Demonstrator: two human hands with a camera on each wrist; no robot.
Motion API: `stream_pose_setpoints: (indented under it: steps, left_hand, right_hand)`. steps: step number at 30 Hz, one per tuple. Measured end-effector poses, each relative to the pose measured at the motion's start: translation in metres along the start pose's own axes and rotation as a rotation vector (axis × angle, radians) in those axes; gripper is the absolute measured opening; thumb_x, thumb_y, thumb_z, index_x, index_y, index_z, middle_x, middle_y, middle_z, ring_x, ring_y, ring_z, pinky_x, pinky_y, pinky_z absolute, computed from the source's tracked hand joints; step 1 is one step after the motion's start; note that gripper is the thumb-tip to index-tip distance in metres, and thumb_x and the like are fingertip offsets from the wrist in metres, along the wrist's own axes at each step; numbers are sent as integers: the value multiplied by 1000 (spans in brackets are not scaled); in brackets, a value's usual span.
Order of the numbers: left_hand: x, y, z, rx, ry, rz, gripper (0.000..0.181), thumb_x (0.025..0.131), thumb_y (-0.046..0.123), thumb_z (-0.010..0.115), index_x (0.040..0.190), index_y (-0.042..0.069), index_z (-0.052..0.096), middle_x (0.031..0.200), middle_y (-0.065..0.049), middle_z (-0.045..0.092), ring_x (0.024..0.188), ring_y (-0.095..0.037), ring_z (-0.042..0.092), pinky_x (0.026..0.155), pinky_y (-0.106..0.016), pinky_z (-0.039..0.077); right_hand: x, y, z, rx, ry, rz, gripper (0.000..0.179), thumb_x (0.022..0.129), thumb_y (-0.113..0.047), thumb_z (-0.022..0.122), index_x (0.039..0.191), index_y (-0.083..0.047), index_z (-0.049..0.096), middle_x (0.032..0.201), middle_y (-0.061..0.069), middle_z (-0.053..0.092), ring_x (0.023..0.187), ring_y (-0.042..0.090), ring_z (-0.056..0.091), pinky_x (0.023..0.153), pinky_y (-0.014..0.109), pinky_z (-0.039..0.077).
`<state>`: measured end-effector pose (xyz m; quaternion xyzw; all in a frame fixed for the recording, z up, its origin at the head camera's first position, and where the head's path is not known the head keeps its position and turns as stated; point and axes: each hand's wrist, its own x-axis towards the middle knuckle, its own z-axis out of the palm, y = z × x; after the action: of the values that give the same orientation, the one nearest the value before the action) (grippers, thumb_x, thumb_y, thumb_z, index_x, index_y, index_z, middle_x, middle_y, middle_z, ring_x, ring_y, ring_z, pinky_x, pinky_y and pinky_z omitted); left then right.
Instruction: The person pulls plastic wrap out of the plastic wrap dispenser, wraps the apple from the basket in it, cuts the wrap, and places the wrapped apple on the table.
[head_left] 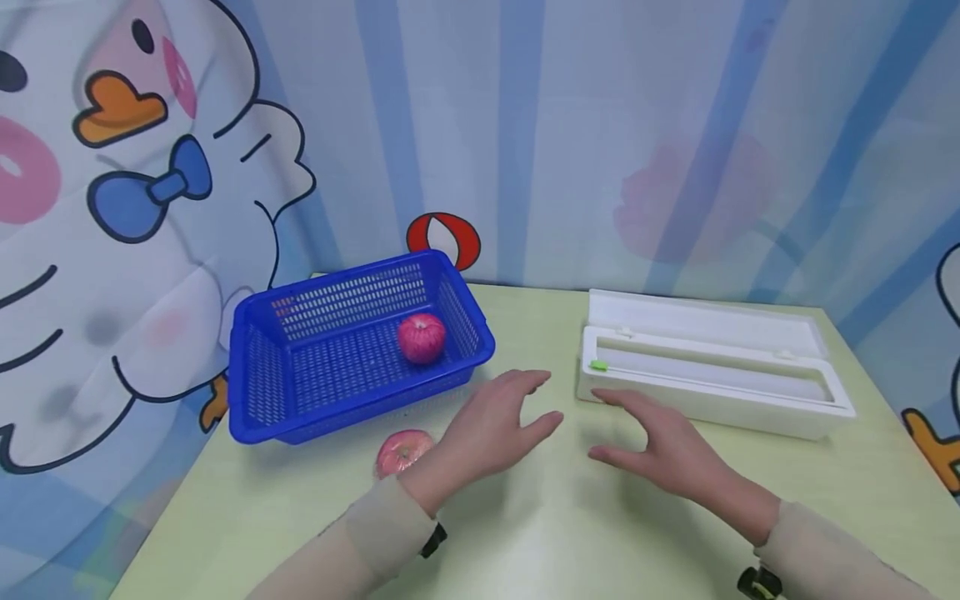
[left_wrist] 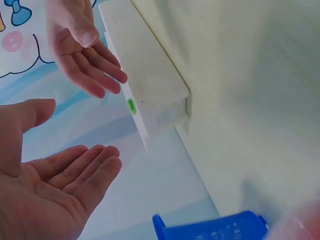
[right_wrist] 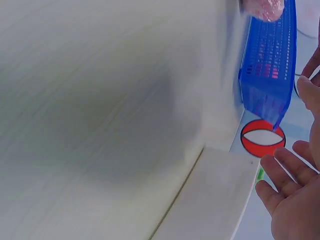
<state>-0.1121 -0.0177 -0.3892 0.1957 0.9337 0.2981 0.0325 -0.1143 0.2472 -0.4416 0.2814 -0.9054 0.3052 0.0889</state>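
Observation:
Both hands hover over the middle of the table, palms facing each other and fingers loosely extended. My left hand (head_left: 491,425) holds nothing; beneath its wrist, partly hidden, a red apple (head_left: 401,452) lies on the table. Up and to the left of that hand is a blue plastic basket (head_left: 360,408) with another red apple (head_left: 422,338) inside it. My right hand (head_left: 667,446), likewise holding nothing, is near the front left corner of a long white box (head_left: 720,406). The box's lid (head_left: 705,321) is flipped back, and a small green tab (head_left: 598,365) shows at its left end.
The pale yellow-green table (head_left: 540,533) ends at the back against a hanging cloth (head_left: 570,150) with blue stripes and cartoon figures. The basket stands at the back left, the white box at the back right.

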Motion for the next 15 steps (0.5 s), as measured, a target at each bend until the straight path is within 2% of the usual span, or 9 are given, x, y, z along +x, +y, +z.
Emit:
stream_pose_setpoints:
  steps: [5, 8, 11, 15]
  left_hand:
    - [30, 17, 17, 38, 11, -14, 55, 105, 39, 69, 153, 14, 58, 151, -4, 62, 139, -23, 59, 114, -43, 50]
    - [45, 29, 26, 68, 8, 1, 53, 106, 37, 68, 153, 14, 58, 151, -4, 61, 137, -22, 60, 113, -40, 50]
    - [59, 39, 34, 159, 4, 43, 52, 107, 36, 66, 154, 14, 57, 152, -4, 60, 138, -20, 59, 112, -36, 51]
    - [76, 47, 45, 332, 16, 112, 47, 108, 35, 64, 151, 15, 58, 150, -2, 60, 135, -17, 59, 107, -30, 53]
  right_hand:
    - [-8, 12, -18, -23, 28, 37, 69, 88, -30, 91, 147, -10, 62, 144, 11, 67, 130, 38, 65, 100, 59, 55]
    - [-15, 21, -30, -54, 61, 45, 70, 86, -27, 92, 146, -9, 63, 142, 14, 68, 128, 40, 65, 98, 60, 55]
    - [-21, 31, -40, -99, 92, 47, 70, 85, -25, 93, 145, -6, 63, 141, 15, 68, 126, 41, 65, 96, 60, 54]
    - [-28, 45, -54, -155, 118, 65, 70, 85, -23, 93, 145, -5, 62, 139, 17, 68, 125, 42, 64, 94, 59, 53]
